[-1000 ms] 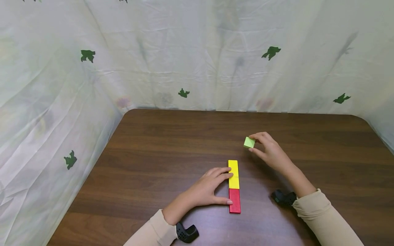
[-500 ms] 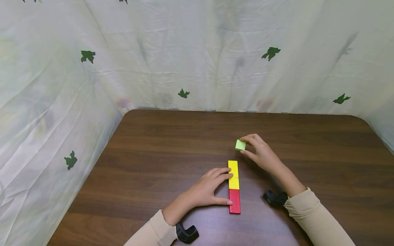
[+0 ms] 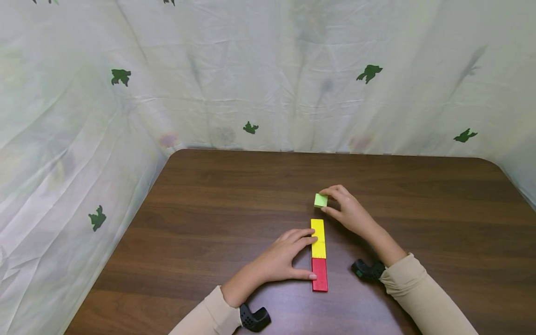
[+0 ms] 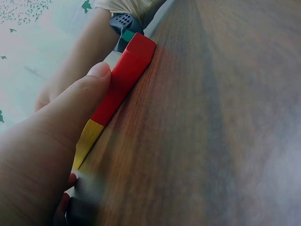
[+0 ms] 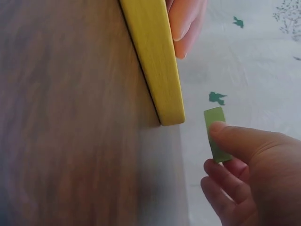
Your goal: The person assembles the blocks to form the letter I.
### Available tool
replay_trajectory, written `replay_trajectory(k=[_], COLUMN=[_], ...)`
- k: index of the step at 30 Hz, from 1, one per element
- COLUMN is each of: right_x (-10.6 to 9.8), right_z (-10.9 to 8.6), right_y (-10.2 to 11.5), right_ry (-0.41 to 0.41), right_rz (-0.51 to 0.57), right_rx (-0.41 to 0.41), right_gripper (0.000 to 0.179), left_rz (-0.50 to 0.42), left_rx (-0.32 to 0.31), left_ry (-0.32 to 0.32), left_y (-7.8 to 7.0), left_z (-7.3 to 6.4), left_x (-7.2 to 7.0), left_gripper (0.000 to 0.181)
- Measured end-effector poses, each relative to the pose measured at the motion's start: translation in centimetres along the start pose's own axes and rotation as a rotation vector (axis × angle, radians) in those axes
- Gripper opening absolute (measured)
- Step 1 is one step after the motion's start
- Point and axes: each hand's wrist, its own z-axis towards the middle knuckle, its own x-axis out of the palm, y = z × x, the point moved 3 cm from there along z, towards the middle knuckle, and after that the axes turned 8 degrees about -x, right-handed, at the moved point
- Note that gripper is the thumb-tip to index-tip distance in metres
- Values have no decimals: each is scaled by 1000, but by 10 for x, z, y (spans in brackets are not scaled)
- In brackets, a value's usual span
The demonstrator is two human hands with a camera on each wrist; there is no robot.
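Note:
A yellow block (image 3: pixel 318 246) and a red block (image 3: pixel 320 278) lie end to end on the table in one straight line, the yellow one farther away. My left hand (image 3: pixel 278 260) rests at their left side, fingertips on the yellow block and thumb on the red block (image 4: pixel 123 77). Beyond the yellow block's far end, my right hand (image 3: pixel 349 211) pinches a small light green block (image 3: pixel 320 200) between thumb and fingers. In the right wrist view the green block (image 5: pixel 215 141) is apart from the end of the yellow block (image 5: pixel 157 61).
The brown wooden table (image 3: pixel 234 186) has rounded far corners. A pale curtain (image 3: pixel 268 70) with green leaf-like shapes hangs behind it and along the left. Black wrist cameras sit on the left wrist (image 3: pixel 254 318) and the right wrist (image 3: pixel 367 271).
My right hand has moved left and slightly nearer with the green block, from right of the line to beyond the yellow block's far end. The left hand has stayed in place.

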Motion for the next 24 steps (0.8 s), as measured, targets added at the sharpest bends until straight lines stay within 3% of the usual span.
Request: replay_trajectory(k=[14,24], right_x=[9,15], right_z=[-1,-2], right_y=[-6,-11], right_ry=[57,78], right_rz=[31,34], right_rx=[45,35], right_gripper=[36,35], left_rz=[0,-1], left_rx=[-12,-16], left_ry=[10,14], left_y=[0,1], left_z=[0,0], left_x=[0,1], left_gripper=[79,79])
